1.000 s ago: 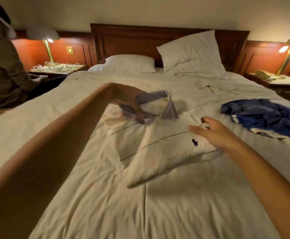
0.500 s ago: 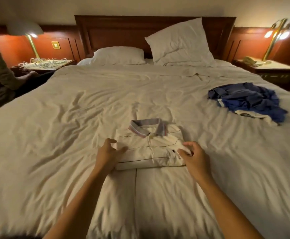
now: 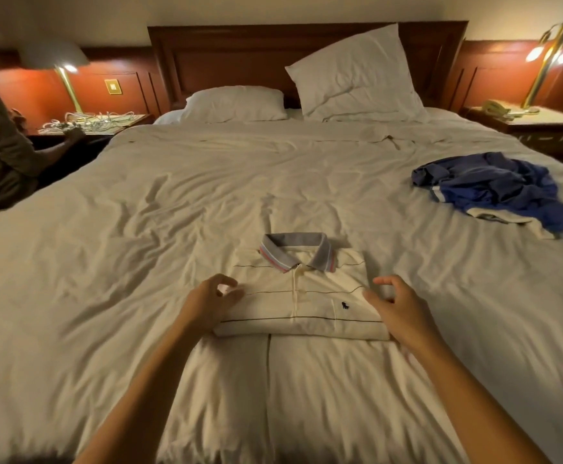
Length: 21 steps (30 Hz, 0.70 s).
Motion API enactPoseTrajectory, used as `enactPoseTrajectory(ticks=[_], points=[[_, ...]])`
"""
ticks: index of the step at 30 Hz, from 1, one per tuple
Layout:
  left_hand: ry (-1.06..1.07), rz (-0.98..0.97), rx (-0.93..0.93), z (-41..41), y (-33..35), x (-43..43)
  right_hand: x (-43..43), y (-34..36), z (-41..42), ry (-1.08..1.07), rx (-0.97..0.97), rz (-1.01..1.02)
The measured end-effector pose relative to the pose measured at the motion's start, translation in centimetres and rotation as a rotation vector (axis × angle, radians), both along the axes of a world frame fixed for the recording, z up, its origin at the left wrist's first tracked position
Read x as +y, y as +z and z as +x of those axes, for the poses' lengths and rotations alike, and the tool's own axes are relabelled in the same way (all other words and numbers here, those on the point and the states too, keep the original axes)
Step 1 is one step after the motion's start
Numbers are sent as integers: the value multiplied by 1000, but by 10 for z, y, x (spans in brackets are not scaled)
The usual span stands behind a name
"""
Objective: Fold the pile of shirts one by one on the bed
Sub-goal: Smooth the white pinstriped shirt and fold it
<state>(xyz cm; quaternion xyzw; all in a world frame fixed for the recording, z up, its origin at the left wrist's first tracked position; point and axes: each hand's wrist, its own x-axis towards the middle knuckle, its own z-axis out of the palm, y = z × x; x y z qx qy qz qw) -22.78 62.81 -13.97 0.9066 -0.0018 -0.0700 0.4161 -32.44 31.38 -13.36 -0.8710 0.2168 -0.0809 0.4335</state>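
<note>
Shirt (image 3: 306, 296): folded on bed (image 3: 139, 229).
Left hand (image 3: 211, 304): loose, empty, at its left edge.
Right hand (image 3: 399, 311): loose, empty, right edge.
Pile (image 3: 494, 192): well apart, right.

A wide bed (image 3: 139, 262) covered in a rumpled white duvet. Near its foot end, in the middle, lies a neatly folded cream polo shirt (image 3: 306, 296) with thin dark stripes and a grey collar. Well apart, toward the right edge, sits a crumpled heap of blue shirts (image 3: 494, 189). At the wooden headboard (image 3: 226, 55), one white pillow (image 3: 236, 103) lies flat and a second pillow (image 3: 357, 75) leans upright beside it.
</note>
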Motion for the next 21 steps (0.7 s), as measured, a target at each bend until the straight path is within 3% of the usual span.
enactPoseTrajectory(ticks=[9,13,17,21], points=[[271,-95,-16,79,-12,-40,9,-4,111,-132,16,99],[288,-146,-83,103,-20,-37,9,-16,132,-161,-70,7],[295,-329,-115,112,-24,-30,3,-22,135,-191,-227,-8],[255,-433,-12,117,-28,-28,-9,-30,137,-124,-101,-59]])
